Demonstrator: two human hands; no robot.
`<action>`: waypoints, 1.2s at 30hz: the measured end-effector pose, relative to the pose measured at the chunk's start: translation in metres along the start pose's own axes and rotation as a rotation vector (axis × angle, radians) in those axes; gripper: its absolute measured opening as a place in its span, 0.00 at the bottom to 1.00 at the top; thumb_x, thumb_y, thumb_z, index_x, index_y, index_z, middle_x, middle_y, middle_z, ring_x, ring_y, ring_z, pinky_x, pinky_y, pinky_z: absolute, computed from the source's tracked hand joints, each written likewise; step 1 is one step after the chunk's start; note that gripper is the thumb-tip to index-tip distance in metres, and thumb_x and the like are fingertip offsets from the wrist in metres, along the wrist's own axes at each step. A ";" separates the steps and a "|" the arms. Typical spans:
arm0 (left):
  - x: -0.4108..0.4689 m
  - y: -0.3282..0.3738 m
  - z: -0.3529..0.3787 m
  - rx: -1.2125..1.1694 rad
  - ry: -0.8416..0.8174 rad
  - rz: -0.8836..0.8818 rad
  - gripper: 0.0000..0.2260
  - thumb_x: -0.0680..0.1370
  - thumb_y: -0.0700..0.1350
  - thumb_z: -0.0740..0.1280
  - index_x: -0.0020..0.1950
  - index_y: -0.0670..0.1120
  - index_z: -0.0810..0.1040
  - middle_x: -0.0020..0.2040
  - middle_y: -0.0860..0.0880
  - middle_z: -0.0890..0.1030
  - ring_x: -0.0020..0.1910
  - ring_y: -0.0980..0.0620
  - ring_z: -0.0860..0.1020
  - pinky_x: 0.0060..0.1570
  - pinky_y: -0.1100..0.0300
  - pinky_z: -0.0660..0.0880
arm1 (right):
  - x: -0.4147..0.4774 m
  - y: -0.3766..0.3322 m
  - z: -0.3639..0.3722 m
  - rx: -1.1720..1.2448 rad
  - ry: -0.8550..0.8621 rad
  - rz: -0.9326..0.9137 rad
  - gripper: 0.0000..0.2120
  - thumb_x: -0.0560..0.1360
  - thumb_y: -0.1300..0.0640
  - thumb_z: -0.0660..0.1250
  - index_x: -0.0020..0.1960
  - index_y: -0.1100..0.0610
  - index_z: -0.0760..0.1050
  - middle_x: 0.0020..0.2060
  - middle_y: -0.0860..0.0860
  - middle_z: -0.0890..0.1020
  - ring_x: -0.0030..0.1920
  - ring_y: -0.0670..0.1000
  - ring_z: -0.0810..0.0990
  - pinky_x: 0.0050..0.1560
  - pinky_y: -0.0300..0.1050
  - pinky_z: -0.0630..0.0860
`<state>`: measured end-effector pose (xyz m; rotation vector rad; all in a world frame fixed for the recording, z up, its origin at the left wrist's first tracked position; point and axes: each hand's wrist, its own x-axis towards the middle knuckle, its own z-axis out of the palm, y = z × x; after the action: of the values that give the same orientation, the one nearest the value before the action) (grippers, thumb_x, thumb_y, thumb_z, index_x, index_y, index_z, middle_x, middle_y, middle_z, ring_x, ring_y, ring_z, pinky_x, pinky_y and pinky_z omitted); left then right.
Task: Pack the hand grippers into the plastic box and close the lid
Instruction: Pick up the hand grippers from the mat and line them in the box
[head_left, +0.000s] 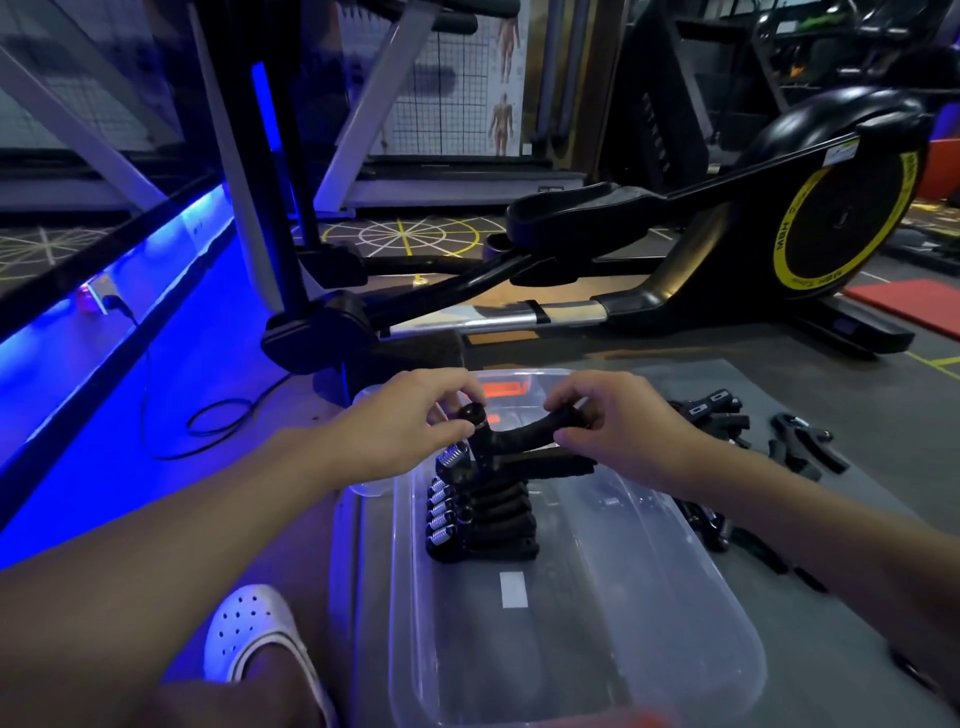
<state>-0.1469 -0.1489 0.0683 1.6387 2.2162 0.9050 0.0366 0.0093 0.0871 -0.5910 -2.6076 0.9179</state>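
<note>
Obs., near to far. White shoe (249, 634) at lower left, beside the plastic box (597, 634), which stands open on a grey mat (789, 379) on the floor. The near half of the box is bare. A row of hand grippers (483, 519) is packed on edge towards the far end, springs to the left. Just above the row's far end, one more hand gripper (519, 441) is held in both hands. The left hand (410, 415) pinches the knob at the spring end. The right hand (618, 421) has its fingers (571, 442) curled round the handle tip. Not yet seated.

Judgement: the step in hand is adding this one to the row. Match the orientation, spring left and handles right. Lower it flush against the last one so the row is tight and sits below the rim. Loose hand grippers (711, 410) wait on the mat at right, so space matters. What appears to be the clear lid (519, 375) lies just beyond the box.
</note>
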 end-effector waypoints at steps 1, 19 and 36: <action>0.000 0.000 0.001 -0.010 -0.010 0.002 0.09 0.76 0.46 0.70 0.51 0.60 0.76 0.43 0.54 0.78 0.39 0.55 0.79 0.48 0.49 0.78 | -0.001 0.001 0.000 -0.051 -0.002 -0.021 0.10 0.72 0.64 0.70 0.47 0.50 0.79 0.37 0.47 0.79 0.32 0.46 0.77 0.37 0.40 0.77; -0.015 -0.013 0.009 0.218 -0.245 -0.030 0.12 0.77 0.51 0.68 0.59 0.58 0.73 0.47 0.57 0.79 0.47 0.58 0.78 0.46 0.60 0.75 | 0.005 0.022 0.033 -0.138 -0.100 0.044 0.08 0.69 0.63 0.73 0.43 0.51 0.80 0.31 0.41 0.76 0.29 0.36 0.75 0.28 0.30 0.69; -0.034 -0.047 -0.003 0.445 -0.444 -0.084 0.35 0.71 0.62 0.70 0.74 0.52 0.64 0.71 0.57 0.62 0.67 0.55 0.68 0.66 0.58 0.67 | 0.015 0.068 0.101 -0.100 -0.176 0.163 0.08 0.67 0.64 0.74 0.46 0.57 0.81 0.36 0.43 0.78 0.36 0.44 0.75 0.34 0.29 0.70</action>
<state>-0.1736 -0.1896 0.0365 1.6917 2.2318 0.0024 0.0000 0.0119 -0.0301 -0.7926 -2.8087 0.9305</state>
